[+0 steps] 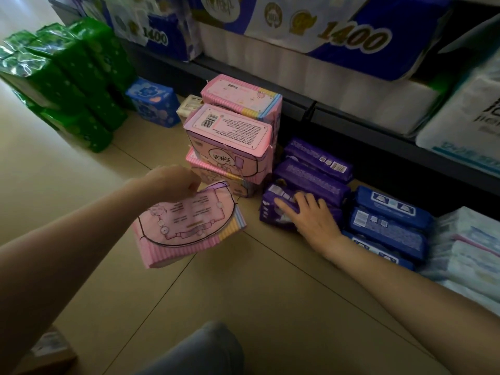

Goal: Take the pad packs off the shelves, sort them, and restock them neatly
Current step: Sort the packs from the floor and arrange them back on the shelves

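My left hand (173, 182) grips a pink pad pack (186, 226) by its top edge and holds it above the floor, just in front of a stack of pink packs (232, 131). My right hand (311, 215) rests with spread fingers on a purple pack (273, 209) at the front of a row of purple packs (316, 169). Dark blue packs (389, 223) lie in a row to the right of the purple ones. A light blue pack (154, 101) and a pile of green packs (67, 77) stand at the left.
A dark shelf edge (351, 117) runs across the back, with large tissue bundles (311, 36) on it. White and pale packs (470, 253) lie at the right. The tiled floor (257, 293) in front is bare. My knee (205, 347) shows at the bottom, a cardboard box (48, 353) at bottom left.
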Tool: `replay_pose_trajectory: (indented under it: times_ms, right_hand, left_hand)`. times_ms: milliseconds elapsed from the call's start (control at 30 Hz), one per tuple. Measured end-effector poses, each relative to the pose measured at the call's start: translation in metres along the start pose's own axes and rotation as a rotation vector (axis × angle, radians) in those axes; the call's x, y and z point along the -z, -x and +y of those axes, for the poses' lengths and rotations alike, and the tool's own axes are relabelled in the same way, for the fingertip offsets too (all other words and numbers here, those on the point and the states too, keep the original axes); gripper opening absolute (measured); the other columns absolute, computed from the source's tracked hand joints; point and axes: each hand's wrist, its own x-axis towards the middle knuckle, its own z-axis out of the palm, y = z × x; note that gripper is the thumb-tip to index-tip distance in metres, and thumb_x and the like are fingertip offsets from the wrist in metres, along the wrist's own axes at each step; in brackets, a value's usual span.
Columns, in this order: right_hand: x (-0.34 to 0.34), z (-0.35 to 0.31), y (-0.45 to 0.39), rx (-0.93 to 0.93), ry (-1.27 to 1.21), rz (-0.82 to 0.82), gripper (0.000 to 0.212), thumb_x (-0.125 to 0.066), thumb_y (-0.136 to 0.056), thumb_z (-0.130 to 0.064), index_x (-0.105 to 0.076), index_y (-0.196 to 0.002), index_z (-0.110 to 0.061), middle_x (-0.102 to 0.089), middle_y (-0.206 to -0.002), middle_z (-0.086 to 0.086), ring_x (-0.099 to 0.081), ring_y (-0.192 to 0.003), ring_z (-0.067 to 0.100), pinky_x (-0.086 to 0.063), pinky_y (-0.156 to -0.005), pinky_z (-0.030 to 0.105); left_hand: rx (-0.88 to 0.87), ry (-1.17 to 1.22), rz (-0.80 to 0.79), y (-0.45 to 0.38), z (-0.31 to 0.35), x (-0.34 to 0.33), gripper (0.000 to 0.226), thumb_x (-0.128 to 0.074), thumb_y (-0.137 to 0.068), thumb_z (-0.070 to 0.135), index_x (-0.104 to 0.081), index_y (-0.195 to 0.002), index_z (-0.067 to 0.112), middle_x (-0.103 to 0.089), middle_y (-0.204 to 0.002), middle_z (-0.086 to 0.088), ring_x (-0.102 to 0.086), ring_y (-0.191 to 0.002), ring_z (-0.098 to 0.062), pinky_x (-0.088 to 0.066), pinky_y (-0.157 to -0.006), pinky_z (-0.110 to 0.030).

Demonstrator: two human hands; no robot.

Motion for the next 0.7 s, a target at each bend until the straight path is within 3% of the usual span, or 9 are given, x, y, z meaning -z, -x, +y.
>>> replay_pose_trajectory:
  times_ms: [67,100,200,300,467,567,600,633,700]
  right_hand:
    - [0.001,0.01,-0.001,-0.006,-0.17,-0.123,0.076,-0.06,-0.09,-0.027,-0.013,-0.15,-0.028,-0.027,-0.143,0.014,-0.03,-0.129,0.031,-0.033,-0.103,0.041]
    - [0.009,0.014,-0.004,-0.056,-0.312,-0.15,0.065,-0.056,-0.092,-0.031,-0.022,-0.148,-0.025,-0.029,-0.14,0.013,-0.03,-0.128,0.029,-0.032,-0.103,0.039]
    - [0.048,0.023,-0.016,-0.286,-0.996,-0.051,0.037,-0.047,-0.096,-0.039,-0.055,-0.122,-0.014,-0.05,-0.126,0.011,-0.046,-0.117,0.022,-0.036,-0.093,0.028]
    - [0.089,0.031,-0.009,-0.338,-1.643,-0.238,0.028,-0.046,-0.094,-0.045,-0.054,-0.11,-0.024,-0.057,-0.123,0.01,-0.058,-0.1,0.018,-0.044,-0.087,0.028]
    - [0.121,0.041,0.007,-0.194,-1.743,-0.475,0.047,-0.06,-0.084,-0.036,-0.036,-0.124,-0.042,-0.06,-0.116,-0.006,-0.064,-0.097,0.01,-0.054,-0.073,0.026]
    - [0.133,0.04,0.007,-0.19,-1.821,-0.549,0.037,-0.058,-0.086,-0.03,-0.048,-0.122,-0.028,-0.067,-0.103,0.001,-0.069,-0.082,0.013,-0.055,-0.065,0.025]
    - [0.137,0.041,0.006,-0.214,-1.831,-0.568,0.028,-0.055,-0.088,-0.031,-0.058,-0.113,-0.02,-0.068,-0.095,0.005,-0.068,-0.075,0.014,-0.054,-0.063,0.024]
    - [0.143,0.043,0.004,-0.248,-1.848,-0.58,0.024,-0.05,-0.089,-0.033,-0.067,-0.095,-0.017,-0.068,-0.085,0.007,-0.066,-0.068,0.015,-0.052,-0.061,0.023]
    - [0.155,0.05,0.0,-0.306,-1.866,-0.564,0.042,-0.046,-0.09,-0.035,-0.069,-0.059,-0.017,-0.067,-0.07,0.007,-0.061,-0.061,0.016,-0.047,-0.06,0.023]
  left_hand:
    - [-0.097,0.019,0.0,0.0,0.01,0.003,0.016,-0.043,-0.096,0.018,-0.057,-0.096,0.012,-0.047,-0.079,0.006,-0.049,-0.08,-0.013,-0.035,-0.067,-0.02]
    - [-0.141,0.033,-0.009,0.0,0.014,0.006,0.016,-0.044,-0.096,0.017,-0.058,-0.097,0.011,-0.047,-0.08,0.006,-0.048,-0.082,-0.014,-0.036,-0.067,-0.019]
    - [-0.265,0.124,0.0,0.0,0.025,0.018,0.008,-0.048,-0.093,0.012,-0.053,-0.088,0.015,-0.052,-0.091,-0.001,-0.048,-0.086,-0.016,-0.037,-0.075,-0.023]
    - [-0.294,0.313,0.04,0.001,0.029,0.036,0.017,-0.051,-0.092,0.009,-0.049,-0.078,0.017,-0.05,-0.084,0.0,-0.047,-0.084,-0.017,-0.036,-0.076,-0.025]
    - [-0.27,0.744,0.04,0.009,0.036,0.055,0.02,-0.051,-0.094,0.012,-0.053,-0.076,0.019,-0.053,-0.079,-0.001,-0.047,-0.078,-0.02,-0.039,-0.075,-0.031]
    - [-0.251,0.725,0.069,0.017,0.041,0.065,0.009,-0.05,-0.096,0.019,-0.055,-0.089,0.017,-0.058,-0.09,0.0,-0.052,-0.087,-0.017,-0.043,-0.075,-0.027]
    - [-0.253,0.724,0.055,0.021,0.043,0.07,0.008,-0.05,-0.096,0.023,-0.055,-0.099,0.018,-0.059,-0.096,0.003,-0.054,-0.09,-0.014,-0.043,-0.075,-0.022]
    - [-0.244,0.761,-0.01,0.027,0.044,0.076,0.021,-0.052,-0.094,0.03,-0.051,-0.113,0.021,-0.058,-0.105,0.007,-0.054,-0.095,-0.012,-0.043,-0.078,-0.019]
    - [-0.23,0.837,-0.184,0.037,0.051,0.086,0.063,-0.061,-0.086,0.042,-0.026,-0.139,0.034,-0.047,-0.119,0.013,-0.05,-0.11,-0.013,-0.041,-0.092,-0.029]
